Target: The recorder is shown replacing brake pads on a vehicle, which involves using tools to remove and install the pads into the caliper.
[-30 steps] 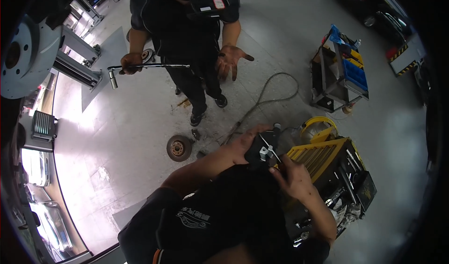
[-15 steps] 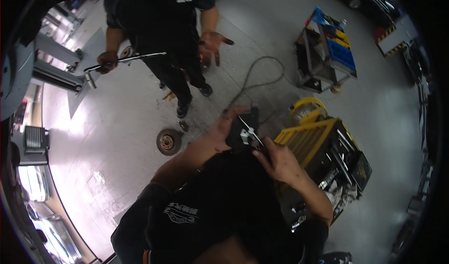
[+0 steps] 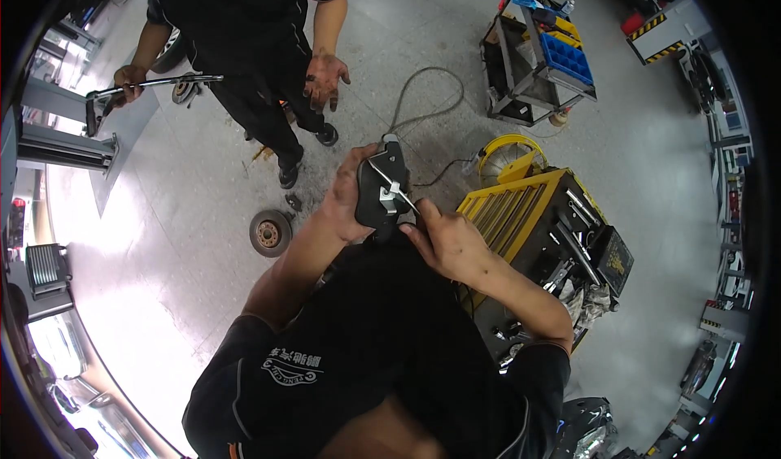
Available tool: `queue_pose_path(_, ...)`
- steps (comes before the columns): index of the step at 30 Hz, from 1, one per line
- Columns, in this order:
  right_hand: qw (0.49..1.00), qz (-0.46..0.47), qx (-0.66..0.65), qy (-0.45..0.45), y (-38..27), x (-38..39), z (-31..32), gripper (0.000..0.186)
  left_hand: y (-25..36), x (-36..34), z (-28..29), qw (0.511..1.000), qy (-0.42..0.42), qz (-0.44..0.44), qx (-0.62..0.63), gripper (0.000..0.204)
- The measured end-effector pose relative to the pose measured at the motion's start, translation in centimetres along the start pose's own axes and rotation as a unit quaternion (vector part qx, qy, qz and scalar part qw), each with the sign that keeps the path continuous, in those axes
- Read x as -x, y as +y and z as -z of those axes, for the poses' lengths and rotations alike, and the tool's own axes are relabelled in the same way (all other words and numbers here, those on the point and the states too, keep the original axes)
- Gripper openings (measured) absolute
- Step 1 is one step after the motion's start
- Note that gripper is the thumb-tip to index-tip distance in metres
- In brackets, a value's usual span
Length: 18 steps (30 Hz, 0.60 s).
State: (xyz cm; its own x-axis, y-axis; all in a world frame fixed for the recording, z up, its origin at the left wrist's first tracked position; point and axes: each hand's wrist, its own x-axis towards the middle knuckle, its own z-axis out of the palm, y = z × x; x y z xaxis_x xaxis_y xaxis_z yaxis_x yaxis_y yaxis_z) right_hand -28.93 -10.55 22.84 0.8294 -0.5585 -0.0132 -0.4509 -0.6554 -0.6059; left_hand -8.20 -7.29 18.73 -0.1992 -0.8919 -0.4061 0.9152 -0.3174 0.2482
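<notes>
brake pad (image 3: 382, 189), dark grey with a thin metal clip across its face, sits just above the middle of my view, held up in front of my chest. my left hand (image 3: 346, 199) wraps its left edge, fingers curled behind it and thumb along the side, gripping it firmly. my right hand (image 3: 446, 243) comes in from about four o'clock of the pad, fingertips pinching the pale clip (image 3: 393, 191) near the pad's lower right part; how tightly i cannot tell.

on the floor at about eight o'clock from the pad lies a rusty brake disc (image 3: 270, 233), well apart from my hands. at three to four o'clock stands a yellow tool cart (image 3: 521, 203) with tools in its dark tray. at one o'clock, farther off, is a second cart (image 3: 537, 52) with blue bins, and a grey hose (image 3: 423, 101) loops on the floor between it and the pad.

at eleven o'clock another person (image 3: 244, 44) in dark clothes stands on the pale floor, one hand holding a long metal wrench (image 3: 150, 85), the other hand (image 3: 325, 78) hanging free with fingers spread, smudged dark.
</notes>
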Motion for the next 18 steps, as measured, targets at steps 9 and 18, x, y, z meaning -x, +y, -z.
queue_pose_path(9,0.997,0.028,0.038,0.057,0.3,-0.8,-1.6,0.036,0.5,-0.2,-0.1,0.999,-0.003,-0.007,0.052,0.043)
queue_pose_path(18,0.994,0.044,0.043,0.093,0.6,-1.1,-2.5,0.035,-0.2,-0.3,0.3,0.997,-0.032,-0.053,0.049,0.046)
